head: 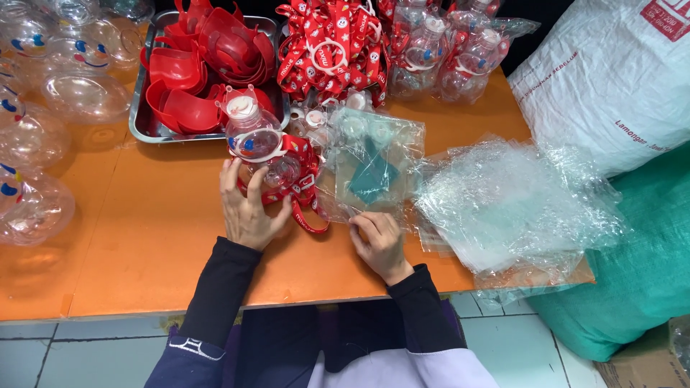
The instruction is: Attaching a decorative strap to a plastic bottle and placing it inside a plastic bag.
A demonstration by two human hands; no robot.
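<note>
Left hand (246,208) wraps its grip around a clear plastic bottle (257,144) with a red strap (309,194), fingers curled against its side, the bottle lying tilted on the orange tabletop (144,244) just below the metal tray (140,122). Right hand (379,241) sits just to the right, its grip pinched together on the lower edge of a clear plastic bag (374,169) that lies flat beside the bottle, touching the strap. Further right, a loose heap of clear bags (510,205) spills toward the tabletop's edge. In the tray, red plastic parts (208,57) are piled up. Behind it sits a bundle of red straps (330,47) and wrapped bottles (453,50). Clear round shells (43,108) crowd the left side.
</note>
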